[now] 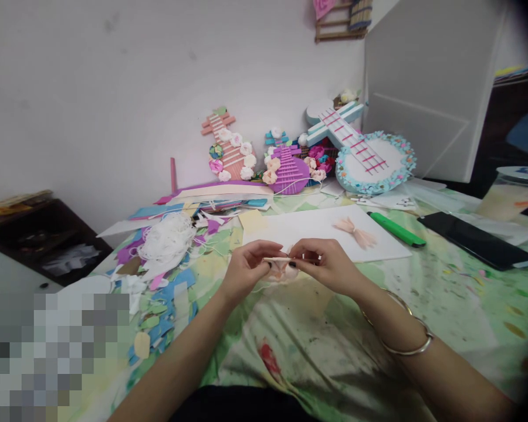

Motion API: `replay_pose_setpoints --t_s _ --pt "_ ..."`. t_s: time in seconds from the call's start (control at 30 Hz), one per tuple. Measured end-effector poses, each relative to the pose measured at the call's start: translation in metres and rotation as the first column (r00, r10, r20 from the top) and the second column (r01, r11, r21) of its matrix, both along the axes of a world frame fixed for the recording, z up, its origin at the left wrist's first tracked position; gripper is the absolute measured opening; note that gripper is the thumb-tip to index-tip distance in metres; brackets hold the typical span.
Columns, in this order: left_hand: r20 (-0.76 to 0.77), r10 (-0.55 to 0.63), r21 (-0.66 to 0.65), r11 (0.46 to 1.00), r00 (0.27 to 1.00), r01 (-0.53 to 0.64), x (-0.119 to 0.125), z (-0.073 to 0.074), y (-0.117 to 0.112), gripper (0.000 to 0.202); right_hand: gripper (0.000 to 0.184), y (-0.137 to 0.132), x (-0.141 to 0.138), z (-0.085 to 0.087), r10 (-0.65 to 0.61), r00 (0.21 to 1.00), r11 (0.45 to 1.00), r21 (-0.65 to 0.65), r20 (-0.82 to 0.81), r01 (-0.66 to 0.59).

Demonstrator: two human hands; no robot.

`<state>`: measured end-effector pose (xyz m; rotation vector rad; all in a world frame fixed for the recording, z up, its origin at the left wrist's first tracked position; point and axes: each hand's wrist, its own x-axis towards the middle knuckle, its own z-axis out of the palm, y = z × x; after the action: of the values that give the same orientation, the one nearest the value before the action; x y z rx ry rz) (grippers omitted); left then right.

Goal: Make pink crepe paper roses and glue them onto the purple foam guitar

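Note:
Near the table's front, my left hand (246, 269) and my right hand (328, 266) pinch a thin pale strip (278, 259) between thumbs and fingers. It lies level, and its right end is partly hidden by my right fingers. Just beneath the strip is a small pale pink and white piece (278, 271), too small and covered to make out. A white cord trails to its left. Behind my hands lies a white sheet (290, 225) with a tied bundle of peach strips (355, 231) on it.
Craft lutes, one orange (231, 161), one purple (290, 173) and one light blue (372, 161), lean at the back. Tangled white string (167, 237) and foam scraps (171, 308) lie left. A green cutter (396, 229), black phone (477, 239) and plastic tub (513, 196) are right.

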<state>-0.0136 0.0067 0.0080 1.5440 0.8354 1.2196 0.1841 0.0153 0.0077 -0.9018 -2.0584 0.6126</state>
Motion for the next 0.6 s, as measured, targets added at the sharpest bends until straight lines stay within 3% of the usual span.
replay_pose_setpoints --t_s 0.43,0.6 --pt "-0.059 -0.035 0.082 0.996 0.998 0.040 -0.0002 0.0012 -0.0018 0.027 0.006 0.0003 -0.0001 -0.0005 -0.001 1.000 1.000 0.011 -0.005 0.001" --pt "-0.106 0.038 0.098 0.995 0.994 -0.028 0.0017 -0.0012 -0.0019 0.024 0.005 0.0003 0.0004 -0.0007 -0.005 1.000 0.999 0.049 0.014 0.004"
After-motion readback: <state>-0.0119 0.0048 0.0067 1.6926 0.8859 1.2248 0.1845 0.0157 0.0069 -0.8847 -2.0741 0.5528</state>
